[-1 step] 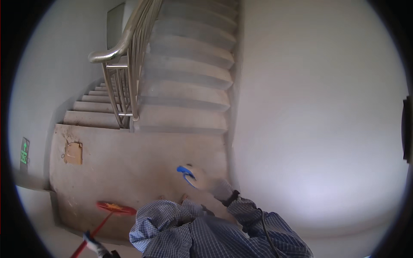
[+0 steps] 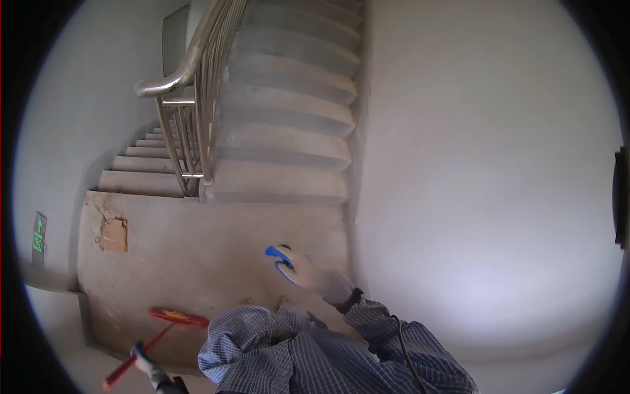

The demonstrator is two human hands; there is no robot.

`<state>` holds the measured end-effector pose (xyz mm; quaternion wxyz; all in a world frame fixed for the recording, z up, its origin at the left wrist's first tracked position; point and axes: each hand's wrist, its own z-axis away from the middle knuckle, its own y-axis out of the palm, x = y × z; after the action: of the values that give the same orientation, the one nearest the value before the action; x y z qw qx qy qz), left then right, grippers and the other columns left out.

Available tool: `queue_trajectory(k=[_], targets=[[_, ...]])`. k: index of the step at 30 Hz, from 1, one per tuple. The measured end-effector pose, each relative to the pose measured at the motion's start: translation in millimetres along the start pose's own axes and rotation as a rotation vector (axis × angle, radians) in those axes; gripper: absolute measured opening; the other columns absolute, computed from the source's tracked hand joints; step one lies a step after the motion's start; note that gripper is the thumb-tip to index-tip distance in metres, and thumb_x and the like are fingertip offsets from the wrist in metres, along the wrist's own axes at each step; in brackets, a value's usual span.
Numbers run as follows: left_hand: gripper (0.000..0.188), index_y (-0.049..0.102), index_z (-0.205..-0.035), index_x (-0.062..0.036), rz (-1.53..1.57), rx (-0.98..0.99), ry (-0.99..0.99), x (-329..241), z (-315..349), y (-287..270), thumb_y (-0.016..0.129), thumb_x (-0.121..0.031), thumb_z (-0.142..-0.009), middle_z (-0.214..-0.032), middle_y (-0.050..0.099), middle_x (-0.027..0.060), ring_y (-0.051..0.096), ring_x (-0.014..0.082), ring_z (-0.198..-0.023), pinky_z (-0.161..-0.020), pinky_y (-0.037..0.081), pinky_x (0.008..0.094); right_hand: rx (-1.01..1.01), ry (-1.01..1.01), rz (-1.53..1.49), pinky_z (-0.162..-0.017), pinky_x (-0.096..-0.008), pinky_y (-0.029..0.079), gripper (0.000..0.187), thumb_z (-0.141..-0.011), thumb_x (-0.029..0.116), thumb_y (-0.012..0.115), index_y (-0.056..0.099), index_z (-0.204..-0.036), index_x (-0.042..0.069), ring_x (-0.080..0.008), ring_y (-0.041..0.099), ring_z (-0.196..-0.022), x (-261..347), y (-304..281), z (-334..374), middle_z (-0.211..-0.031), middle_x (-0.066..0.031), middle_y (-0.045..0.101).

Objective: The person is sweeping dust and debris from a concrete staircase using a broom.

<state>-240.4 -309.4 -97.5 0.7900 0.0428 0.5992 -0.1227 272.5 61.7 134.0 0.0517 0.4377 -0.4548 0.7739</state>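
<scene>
Red, long-handled, broom-like tool (image 2: 189, 322): near left; broad head toward the far side, orange-yellow patch on it, handle end toward the near left; exact kind cannot be told.
Left hand (image 2: 140, 358): pale glove with dark blue fingers; closed around the red handle partway along, a hold that probably keeps the shaft slanted and the head low, apparently at the floor.
Right hand (image 2: 289, 268): pale glove with blue fingertips; thumb and fingers apart, nothing visible between them; held out before the body, perhaps for balance, since the tool takes only one hand.
Blue-and-white checked garment (image 2: 237, 345): worn by the person, near middle.
Dull beige landing floor (image 2: 216, 243): beneath both hands, reaching far to the steps.
Flat, brown, squarish, cardboard-like piece (image 2: 114, 236): left part of the landing, beyond the tool's head and apart from it; reason for its place cannot be told.
Pale grey steps (image 2: 282, 138): far middle, rising from the landing.
Shiny metal railing (image 2: 172, 85): far left, between two flights, presumably guarding the open edge.
Green-glowing sign (image 2: 39, 240): left wall, presumably to guide stair users.
</scene>
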Motion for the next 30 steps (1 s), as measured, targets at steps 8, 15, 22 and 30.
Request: queue_trajectory(k=[8,15,22,30], targets=[[0.023,0.057,-0.067,-0.0029,-0.409,0.976,0.173,-127.0,157.3,328.0,0.058,-0.013,-0.087,-0.056,0.046,-0.0057,0.043,0.0047,-0.050,-0.044,0.034,0.0237,-0.343,-0.231,-0.034,-0.099,-0.0391,0.041,0.086,-0.082,0.019,0.065,0.007,-0.144,0.004,-0.0388,0.042,-0.122,85.2,-32.1,-16.2,-0.143,-0.0253,0.019],[0.028,0.065,-0.089,-0.0061,-0.745,1.688,0.680,-179.2,324.0,467.2,0.061,-0.033,-0.081,-0.077,0.062,0.0190,0.062,0.0298,-0.073,-0.067,0.048,0.0388,-0.688,-0.287,-1.105,-0.080,-0.0330,0.047,0.063,-0.084,0.011,0.061,0.028,-0.137,0.001,-0.0196,0.055,-0.090,38.8,-74.7,17.1,-0.104,-0.0117,0.053],[0.023,0.060,-0.085,-0.0060,-0.413,1.938,0.969,-116.9,390.4,558.9,0.067,-0.025,-0.075,-0.070,0.059,0.0132,0.059,0.0311,-0.067,-0.064,0.047,0.0390,-1.457,-0.674,-1.098,-0.040,-0.0266,0.035,0.025,-0.087,0.009,0.049,0.055,-0.111,0.004,-0.0096,0.035,-0.043,25.8,-176.2,116.0,-0.053,0.0033,0.038],[0.014,0.060,-0.072,-0.0110,-0.466,1.923,1.425,-138.1,433.7,683.8,0.068,-0.022,-0.068,-0.059,0.057,0.0093,0.057,0.0318,-0.056,-0.057,0.046,0.0401,-1.497,-1.090,-0.918,-0.039,-0.0209,0.040,0.016,-0.090,0.004,0.044,0.060,-0.092,0.000,-0.0078,0.038,-0.035,-19.4,-274.8,238.9,-0.049,0.0008,0.045]])
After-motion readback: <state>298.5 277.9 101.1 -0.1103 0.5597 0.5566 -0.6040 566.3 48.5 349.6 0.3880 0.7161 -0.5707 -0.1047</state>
